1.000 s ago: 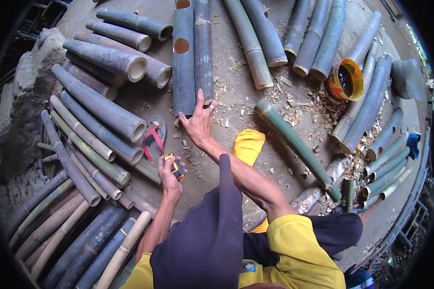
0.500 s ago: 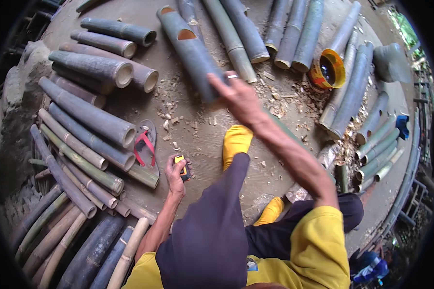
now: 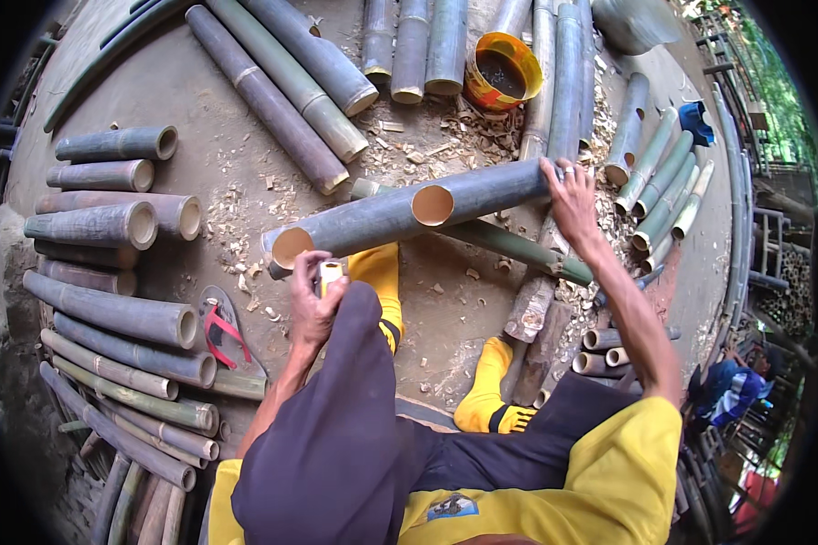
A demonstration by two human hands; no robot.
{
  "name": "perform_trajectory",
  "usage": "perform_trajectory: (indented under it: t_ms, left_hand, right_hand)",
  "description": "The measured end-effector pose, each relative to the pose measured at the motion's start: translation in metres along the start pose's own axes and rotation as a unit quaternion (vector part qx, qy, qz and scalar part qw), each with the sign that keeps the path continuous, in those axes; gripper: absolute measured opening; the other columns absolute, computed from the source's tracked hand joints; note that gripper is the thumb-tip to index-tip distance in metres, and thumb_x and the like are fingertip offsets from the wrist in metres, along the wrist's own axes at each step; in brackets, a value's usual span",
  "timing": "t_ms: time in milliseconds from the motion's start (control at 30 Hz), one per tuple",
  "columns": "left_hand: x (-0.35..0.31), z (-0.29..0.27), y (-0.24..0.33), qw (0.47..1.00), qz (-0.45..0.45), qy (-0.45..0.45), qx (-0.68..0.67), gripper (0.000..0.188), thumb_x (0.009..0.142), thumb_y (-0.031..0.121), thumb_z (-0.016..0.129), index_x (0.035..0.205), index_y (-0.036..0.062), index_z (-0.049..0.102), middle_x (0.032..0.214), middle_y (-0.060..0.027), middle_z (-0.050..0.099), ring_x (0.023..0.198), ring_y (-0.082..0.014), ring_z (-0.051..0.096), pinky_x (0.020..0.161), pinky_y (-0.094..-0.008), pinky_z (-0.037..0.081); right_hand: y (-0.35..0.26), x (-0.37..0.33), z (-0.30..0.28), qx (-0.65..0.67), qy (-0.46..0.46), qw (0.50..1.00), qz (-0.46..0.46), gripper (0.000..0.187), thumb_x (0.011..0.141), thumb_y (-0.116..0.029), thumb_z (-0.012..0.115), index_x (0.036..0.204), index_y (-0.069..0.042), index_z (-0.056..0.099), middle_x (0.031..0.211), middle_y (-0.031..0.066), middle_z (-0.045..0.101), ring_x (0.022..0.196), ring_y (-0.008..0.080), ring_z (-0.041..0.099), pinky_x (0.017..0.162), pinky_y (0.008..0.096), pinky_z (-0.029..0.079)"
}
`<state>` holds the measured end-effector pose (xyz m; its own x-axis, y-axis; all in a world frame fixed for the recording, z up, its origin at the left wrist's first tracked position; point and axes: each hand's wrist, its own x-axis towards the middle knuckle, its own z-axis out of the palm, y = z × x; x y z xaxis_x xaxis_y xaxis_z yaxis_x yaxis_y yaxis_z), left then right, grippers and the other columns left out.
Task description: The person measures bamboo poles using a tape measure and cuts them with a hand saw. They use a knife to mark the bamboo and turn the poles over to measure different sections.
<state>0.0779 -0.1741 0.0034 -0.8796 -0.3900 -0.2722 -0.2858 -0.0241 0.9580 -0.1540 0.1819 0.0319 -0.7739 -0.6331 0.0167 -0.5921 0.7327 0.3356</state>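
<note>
A thick grey-green bamboo tube (image 3: 495, 193) lies slantwise in front of me, its right end higher in the picture. Two round holes are cut in its upper side, one near the middle and one by the left end. My right hand (image 3: 573, 204) grips the tube's right end. In my left hand (image 3: 313, 309) is a yellow tape measure (image 3: 331, 274), held close to the left hole. Beneath the tube, a thinner green bamboo pole (image 3: 509, 243) crosses toward the lower right. My yellow-socked left foot (image 3: 377, 272) shows just below the tube.
Bamboo lengths (image 3: 109, 309) are piled along the left. More poles (image 3: 273, 100) lie at the far side, by a yellow-orange bucket (image 3: 529, 68) of dark liquid. Wood chips (image 3: 245, 241) litter the ground. A red-strapped sandal (image 3: 232, 336) and a log (image 3: 530, 309) lie nearby.
The bamboo tube has swung from upright in the picture to crosswise in front of me. My right hand moved right with it; my left hand brought the tape measure up to its left end.
</note>
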Motion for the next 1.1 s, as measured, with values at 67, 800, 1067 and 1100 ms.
perform_trajectory:
  t_ms: [67, 800, 1067, 1100]
  left_hand:
    - [0.006, 0.017, 0.021, 0.995, 0.028, -0.037, 0.087, 0.037, 0.073, 0.014, 0.069, 0.103, 0.0037, 0.05, 0.088, -0.0089, 0.058, 0.084, -0.0187, 0.057, 0.078, -0.0324, 0.046]
    - [0.017, 0.034, 0.008, 0.997, -0.031, -0.058, 0.035, 0.039, 0.075, 0.015, 0.067, 0.107, 0.0031, 0.05, 0.086, -0.0071, 0.058, 0.078, -0.0137, 0.055, 0.073, -0.0278, 0.045]
    - [0.048, 0.061, 0.042, 0.976, 0.052, -0.164, 0.133, 0.064, 0.068, 0.018, 0.072, 0.121, 0.0053, 0.037, 0.087, -0.0152, 0.06, 0.085, -0.0271, 0.062, 0.076, -0.0363, 0.049]
    - [0.055, 0.068, 0.046, 0.976, 0.052, -0.166, 0.133, 0.064, 0.068, 0.018, 0.072, 0.121, 0.0053, 0.037, 0.087, -0.0152, 0.06, 0.085, -0.0271, 0.062, 0.076, -0.0363, 0.049]
  right_hand:
    - [-0.037, -0.009, -0.022, 0.142, -0.004, 0.99, 0.004, 0.066, 0.071, -0.002, 0.059, 0.134, -0.012, 0.04, 0.124, 0.0187, 0.049, 0.11, 0.0306, 0.049, 0.094, 0.0454, 0.038]
    - [-0.088, 0.026, 0.006, 0.2, -0.025, 0.979, -0.032, 0.085, 0.061, -0.016, 0.072, 0.137, -0.014, 0.035, 0.127, 0.0131, 0.043, 0.111, 0.0336, 0.042, 0.097, 0.0497, 0.031]
    - [-0.095, 0.041, -0.036, 0.442, -0.006, 0.897, -0.01, 0.056, 0.072, -0.016, 0.065, 0.124, -0.006, 0.049, 0.115, 0.0187, 0.054, 0.107, 0.0322, 0.051, 0.094, 0.0423, 0.041]
    - [-0.107, 0.044, -0.043, 0.572, 0.025, 0.818, -0.05, 0.05, 0.073, -0.012, 0.062, 0.121, -0.004, 0.051, 0.11, 0.0186, 0.057, 0.102, 0.0318, 0.054, 0.089, 0.0398, 0.044]
